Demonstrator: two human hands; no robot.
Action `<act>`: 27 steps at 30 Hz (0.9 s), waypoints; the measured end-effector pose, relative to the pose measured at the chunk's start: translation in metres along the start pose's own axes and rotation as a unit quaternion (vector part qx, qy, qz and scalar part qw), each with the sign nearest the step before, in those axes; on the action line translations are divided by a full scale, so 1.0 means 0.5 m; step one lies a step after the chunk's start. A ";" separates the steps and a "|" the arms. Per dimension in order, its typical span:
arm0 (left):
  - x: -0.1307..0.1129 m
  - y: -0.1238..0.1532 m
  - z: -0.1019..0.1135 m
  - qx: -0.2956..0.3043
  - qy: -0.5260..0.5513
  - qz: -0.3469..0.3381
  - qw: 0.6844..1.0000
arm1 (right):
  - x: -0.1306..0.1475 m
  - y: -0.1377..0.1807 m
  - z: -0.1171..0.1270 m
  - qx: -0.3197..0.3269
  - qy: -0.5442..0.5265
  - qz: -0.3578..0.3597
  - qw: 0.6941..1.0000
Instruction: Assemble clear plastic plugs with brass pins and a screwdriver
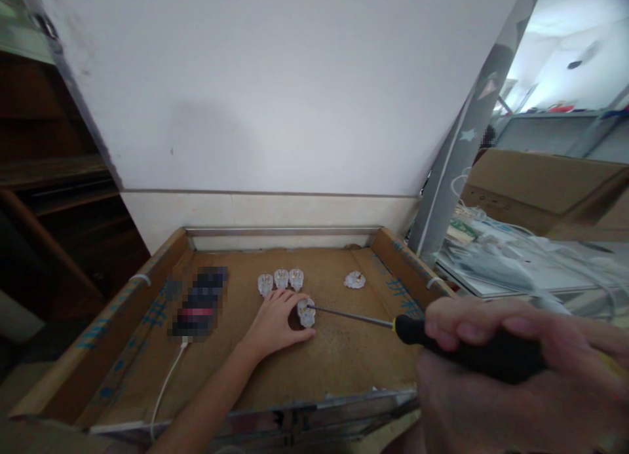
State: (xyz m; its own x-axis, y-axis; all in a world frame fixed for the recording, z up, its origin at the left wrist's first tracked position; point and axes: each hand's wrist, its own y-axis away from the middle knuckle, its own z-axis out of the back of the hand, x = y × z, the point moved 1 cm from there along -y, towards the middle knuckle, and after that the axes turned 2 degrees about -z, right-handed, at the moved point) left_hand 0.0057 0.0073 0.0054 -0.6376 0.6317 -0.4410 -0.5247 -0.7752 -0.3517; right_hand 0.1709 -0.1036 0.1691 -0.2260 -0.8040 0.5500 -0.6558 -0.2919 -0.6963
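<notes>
A clear plastic plug (306,314) with metal parts lies on the cardboard surface. My left hand (278,323) steadies it, index finger along its top and thumb at its lower side. In my right hand (515,369) is a screwdriver (354,315) with a black handle and a yellow collar, gripped by the handle. Its long shaft points left, and the tip meets the face of the plug. Just beyond my left fingers, several similar clear plugs (281,279) form a row. Another clear plug piece (354,280) lies apart to the right.
The cardboard-lined tray (344,369) has raised side walls. At its left rests a blurred-out phone-like device (199,306) with a white cable (167,385). A white wall (295,100) rises behind. To the right are a cardboard box (545,185) and heaped plastic bags and cables (496,257).
</notes>
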 end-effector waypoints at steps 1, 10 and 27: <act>0.000 0.000 0.000 0.001 -0.001 -0.001 1.000 | -0.006 -0.002 -0.003 -0.024 -0.022 0.008 0.999; -0.004 -0.001 0.002 0.006 0.005 0.009 1.000 | -0.026 -0.019 -0.034 -0.029 -0.018 -0.054 0.998; -0.005 -0.001 -0.002 -0.003 0.001 0.012 1.000 | -0.134 -0.097 -0.194 0.232 0.102 -0.008 0.967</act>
State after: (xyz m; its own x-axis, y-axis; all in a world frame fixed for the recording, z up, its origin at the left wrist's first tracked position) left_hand 0.0082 0.0062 0.0060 -0.6492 0.6122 -0.4514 -0.5057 -0.7907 -0.3450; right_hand 0.1481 0.0144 0.2109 -0.3867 -0.6925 0.6090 -0.2776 -0.5423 -0.7930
